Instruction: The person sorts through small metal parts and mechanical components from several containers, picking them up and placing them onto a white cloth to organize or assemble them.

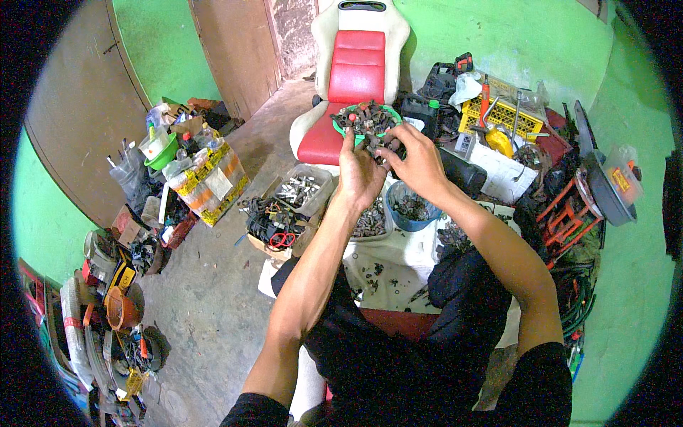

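My left hand (363,173) is palm up and cupped, its thumb raised, holding a clump of small dark parts (377,144). From the right, my right hand (421,158) bends over the same clump with its thumb and fingers pinched together on a dark piece; its exact kind is too small to make out. Just beyond both hands, a green basin (337,129) heaped with dark parts, one of them reddish, rests on the seat of a red and white car seat (356,67). Below the hands stands a blue tub (413,222) of small metal pieces.
A clear tub (321,196) of light metal pieces and a box of dark cables (274,226) sit left of my forearms. Loose bits lie on a white surface (388,252) before me. A yellow crate (523,119) and tools crowd the right; a taped carton (213,181) stands left.
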Demonstrator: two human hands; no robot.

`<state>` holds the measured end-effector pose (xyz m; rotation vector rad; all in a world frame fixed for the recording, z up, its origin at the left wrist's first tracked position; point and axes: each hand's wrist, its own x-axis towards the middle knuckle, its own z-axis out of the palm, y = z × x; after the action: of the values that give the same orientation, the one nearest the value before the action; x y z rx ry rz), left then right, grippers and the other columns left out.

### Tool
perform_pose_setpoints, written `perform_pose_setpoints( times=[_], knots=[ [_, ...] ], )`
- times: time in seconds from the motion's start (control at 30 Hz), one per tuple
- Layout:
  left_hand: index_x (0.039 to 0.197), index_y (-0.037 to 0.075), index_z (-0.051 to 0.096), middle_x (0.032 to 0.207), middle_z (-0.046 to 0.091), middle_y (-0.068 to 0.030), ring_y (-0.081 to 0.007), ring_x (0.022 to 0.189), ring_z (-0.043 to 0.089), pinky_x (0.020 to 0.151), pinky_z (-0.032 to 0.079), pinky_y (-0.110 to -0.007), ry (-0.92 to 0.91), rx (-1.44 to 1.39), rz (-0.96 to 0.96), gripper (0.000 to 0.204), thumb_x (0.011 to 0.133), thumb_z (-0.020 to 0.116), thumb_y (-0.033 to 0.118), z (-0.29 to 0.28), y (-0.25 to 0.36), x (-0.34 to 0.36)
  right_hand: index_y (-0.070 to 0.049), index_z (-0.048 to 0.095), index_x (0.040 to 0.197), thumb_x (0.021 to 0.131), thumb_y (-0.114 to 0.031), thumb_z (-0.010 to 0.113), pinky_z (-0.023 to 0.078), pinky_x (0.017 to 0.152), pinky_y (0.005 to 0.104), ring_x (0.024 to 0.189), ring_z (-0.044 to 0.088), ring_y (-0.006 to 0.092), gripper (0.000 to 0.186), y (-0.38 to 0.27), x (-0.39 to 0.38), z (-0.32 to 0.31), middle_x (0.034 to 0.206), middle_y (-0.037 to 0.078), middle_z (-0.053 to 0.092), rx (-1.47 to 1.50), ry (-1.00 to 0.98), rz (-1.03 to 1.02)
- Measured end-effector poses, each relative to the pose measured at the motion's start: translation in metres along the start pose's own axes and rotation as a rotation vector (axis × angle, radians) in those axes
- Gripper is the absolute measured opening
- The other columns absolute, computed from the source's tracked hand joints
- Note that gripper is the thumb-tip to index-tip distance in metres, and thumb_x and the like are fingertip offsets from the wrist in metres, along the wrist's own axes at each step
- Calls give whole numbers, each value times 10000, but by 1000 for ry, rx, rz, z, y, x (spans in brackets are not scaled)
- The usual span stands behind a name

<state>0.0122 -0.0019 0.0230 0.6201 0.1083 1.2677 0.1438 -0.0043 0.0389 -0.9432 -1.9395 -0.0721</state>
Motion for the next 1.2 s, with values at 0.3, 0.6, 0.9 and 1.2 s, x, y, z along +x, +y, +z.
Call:
perform_pose_setpoints(
  times=[0.3, 0.6, 0.9, 1.2],
  knots=[
    [1279, 82, 439, 1205, 528, -56, -183, 1055, 478, 976, 328, -401, 44, 50, 1, 593, 936, 287, 541, 0, -1, 1, -65, 545, 954, 830, -161, 608, 502, 595, 463, 748, 599, 385, 169, -6, -1, -5, 932, 145, 542, -123, -63, -6],
    [1287, 108, 432, 1194, 535, -63, -189, 1058, 477, 982, 317, -423, 92, 75, -20, 589, 930, 284, 553, 1, 0, -2, -55, 533, 953, 851, -146, 579, 502, 613, 462, 771, 594, 384, 144, -1, -2, -1, 924, 153, 528, -87, -79, -34],
    [1318, 129, 402, 1260, 511, -74, -235, 1180, 445, 1022, 279, -473, 147, 52, -67, 594, 921, 296, 559, 4, -1, -3, 5, 509, 899, 879, -148, 522, 453, 667, 397, 708, 584, 297, 155, 15, -3, 5, 758, 141, 524, 262, -125, 70],
    [1286, 130, 418, 1227, 529, -65, -217, 1149, 471, 986, 286, -487, 120, 109, -82, 607, 908, 288, 586, -4, 1, 2, -90, 514, 859, 920, -188, 431, 321, 451, 225, 531, 409, 52, 142, 28, -3, 3, 664, -12, 446, 986, -312, 637]
  ],
)
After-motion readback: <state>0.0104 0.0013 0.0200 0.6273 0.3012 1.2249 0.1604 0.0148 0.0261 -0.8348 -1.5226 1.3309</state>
